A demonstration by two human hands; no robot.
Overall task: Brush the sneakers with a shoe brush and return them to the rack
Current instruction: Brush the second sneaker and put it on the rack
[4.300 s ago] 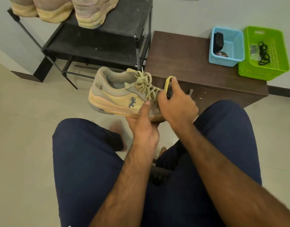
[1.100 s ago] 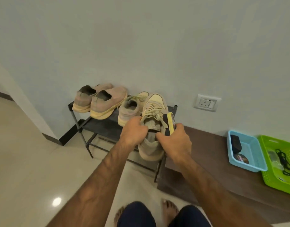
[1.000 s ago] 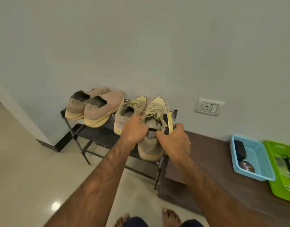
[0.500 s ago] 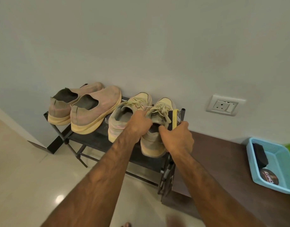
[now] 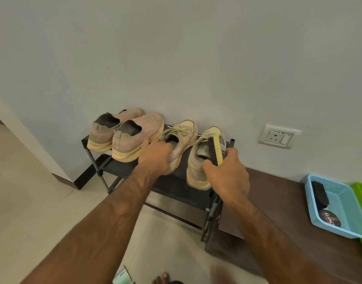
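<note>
Two hands, now apart: left hand (image 5: 155,155) round the neighbouring sneaker (image 5: 183,136), right hand (image 5: 227,177) round the brush (image 5: 216,149).

"Cherry" on the round dark tin (image 5: 329,220), in the blue basket (image 5: 344,204)

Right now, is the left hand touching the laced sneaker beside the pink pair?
Touching. The head view shows the left hand on the heel of the laced sneaker, fingers over its collar.

Blk rack (image 5: 176,184) w/ slip-on pr (image 5: 133,140) & laced sneakers (image 5: 187,129) on top
</note>
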